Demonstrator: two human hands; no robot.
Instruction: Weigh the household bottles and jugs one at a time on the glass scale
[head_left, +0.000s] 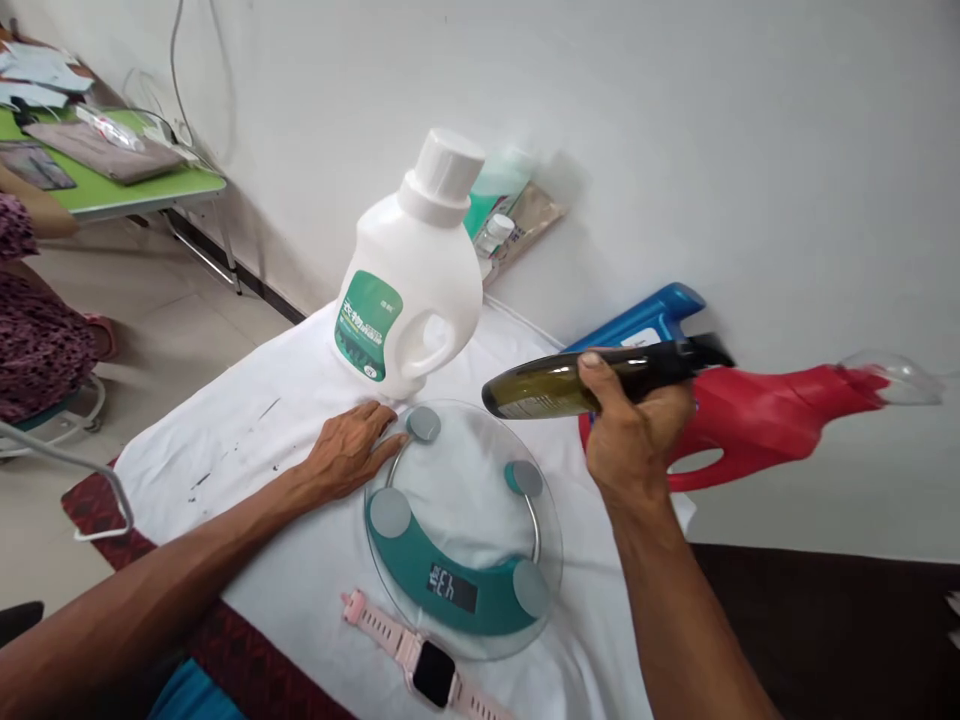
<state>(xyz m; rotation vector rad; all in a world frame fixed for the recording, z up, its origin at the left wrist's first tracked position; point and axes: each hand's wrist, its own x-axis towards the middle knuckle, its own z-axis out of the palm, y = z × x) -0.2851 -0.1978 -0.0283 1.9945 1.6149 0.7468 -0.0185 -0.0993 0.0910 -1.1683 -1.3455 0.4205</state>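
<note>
My right hand (637, 430) is wrapped around a dark olive-green bottle (540, 385) with a black cap or pump top, held tilted nearly flat above the table. Below and to its left lies a round glass scale (397, 565) with a teal band, grey pads and a small lit display. My left hand (352, 450) rests on the white cloth at the scale's left edge, fingers apart and holding nothing. Just beyond it stands a large white detergent bottle (442, 260) with a green label. A pink smartwatch (433, 673) lies in front of the scale.
Behind my right hand are a red jug-like bottle (765, 420) and a blue bottle (652, 318). Small packages and a white-capped bottle (495, 235) sit by the wall. A green table (150, 195) and a seated person (45, 335) are at left.
</note>
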